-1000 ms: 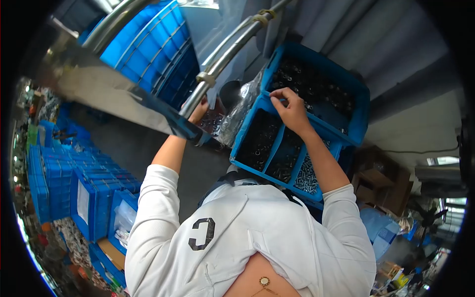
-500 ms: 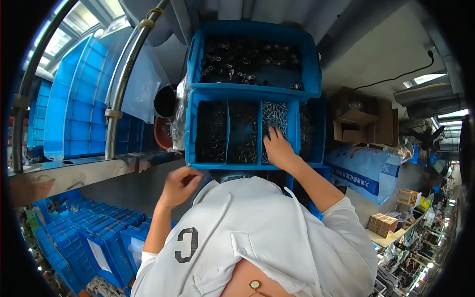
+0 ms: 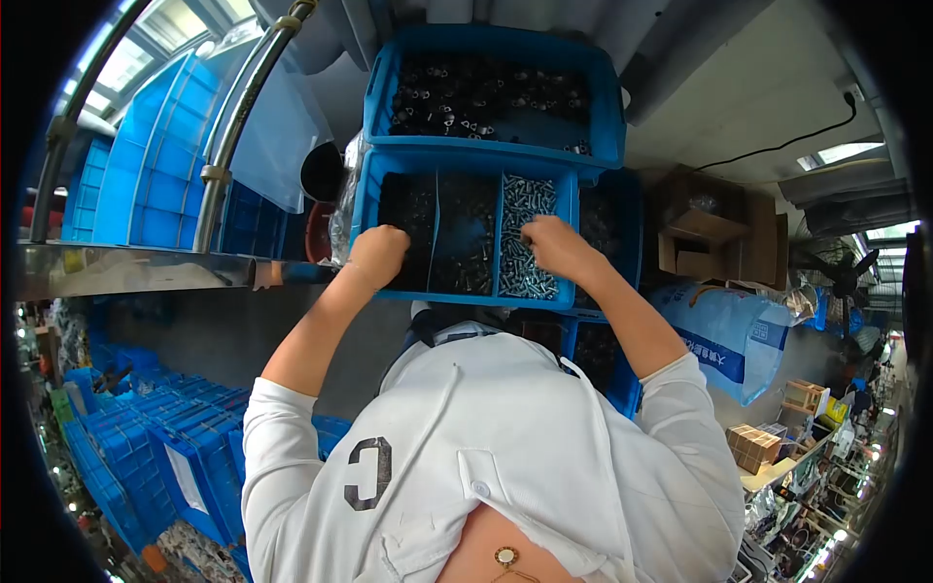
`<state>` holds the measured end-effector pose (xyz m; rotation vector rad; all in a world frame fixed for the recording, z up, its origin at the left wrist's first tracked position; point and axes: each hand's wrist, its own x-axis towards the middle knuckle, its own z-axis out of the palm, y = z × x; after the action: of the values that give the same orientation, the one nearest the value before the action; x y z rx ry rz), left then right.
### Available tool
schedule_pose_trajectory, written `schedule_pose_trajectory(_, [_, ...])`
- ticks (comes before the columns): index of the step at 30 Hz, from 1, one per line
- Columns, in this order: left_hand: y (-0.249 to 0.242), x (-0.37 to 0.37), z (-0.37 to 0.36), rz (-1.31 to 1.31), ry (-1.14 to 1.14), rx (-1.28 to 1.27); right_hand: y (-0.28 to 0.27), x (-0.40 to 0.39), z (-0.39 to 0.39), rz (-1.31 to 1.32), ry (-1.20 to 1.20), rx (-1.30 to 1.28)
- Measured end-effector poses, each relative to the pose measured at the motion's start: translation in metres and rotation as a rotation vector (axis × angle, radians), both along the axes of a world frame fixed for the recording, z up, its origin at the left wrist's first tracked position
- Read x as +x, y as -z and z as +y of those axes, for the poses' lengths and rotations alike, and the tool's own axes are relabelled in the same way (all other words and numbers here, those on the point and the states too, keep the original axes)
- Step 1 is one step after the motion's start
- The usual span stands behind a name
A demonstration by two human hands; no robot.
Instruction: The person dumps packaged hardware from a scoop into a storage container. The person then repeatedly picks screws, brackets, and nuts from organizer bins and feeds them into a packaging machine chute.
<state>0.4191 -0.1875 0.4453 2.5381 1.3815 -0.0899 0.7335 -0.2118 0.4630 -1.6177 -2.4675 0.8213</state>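
A blue divided bin (image 3: 457,299) stands in front of me with three compartments. Silver screws (image 3: 528,199) fill its right compartment, and small dark metal parts (image 3: 468,209) lie in the middle and left ones. Over the screws is my right hand (image 3: 564,249), its fingers curled together; whatever is between the fingertips is hidden. My left hand (image 3: 381,257) is at the near left corner of the bin, knuckles bent over the left compartment. Its fingertips are turned away from view, and I cannot make out what they hold.
Behind the divided bin sits a second blue bin (image 3: 491,144) of small metal parts. A metal rail (image 3: 146,270) runs along the left, above stacked blue crates (image 3: 185,428). Cardboard boxes (image 3: 714,228) and a light blue sack (image 3: 734,335) lie to the right.
My left hand has moved forward from in front of the bin to its left compartment. My right hand has lifted slightly from among the screws, its fingers now curled. The view has shifted a little.
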Motion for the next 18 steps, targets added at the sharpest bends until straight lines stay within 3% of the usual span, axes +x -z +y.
schedule_pose_trajectory(3, [-0.025,-0.003,-0.007,-0.260,-0.093,-0.071,-0.016,0.009,-0.006,0.276,0.156,0.043])
schedule_pose_trajectory(6, [-0.030,-0.005,-0.012,-0.493,-0.154,0.006,-0.039,0.015,-0.021,0.598,0.427,-0.198])
schedule_pose_trajectory(11, [-0.050,-0.004,-0.031,-0.932,-0.597,-0.376,-0.041,0.028,-0.040,1.647,0.834,-0.867])
schedule_pose_trajectory(14, [-0.048,-0.015,-0.040,-1.071,-0.694,-0.508,-0.041,0.037,-0.017,1.931,0.695,-1.142])
schedule_pose_trajectory(17, [-0.043,-0.019,-0.043,-1.092,-0.733,-0.581,-0.056,0.057,0.039,1.802,0.501,-1.141])
schedule_pose_trajectory(18, [-0.045,-0.018,-0.043,-1.069,-0.735,-0.606,-0.062,0.062,0.064,1.552,0.520,-0.963])
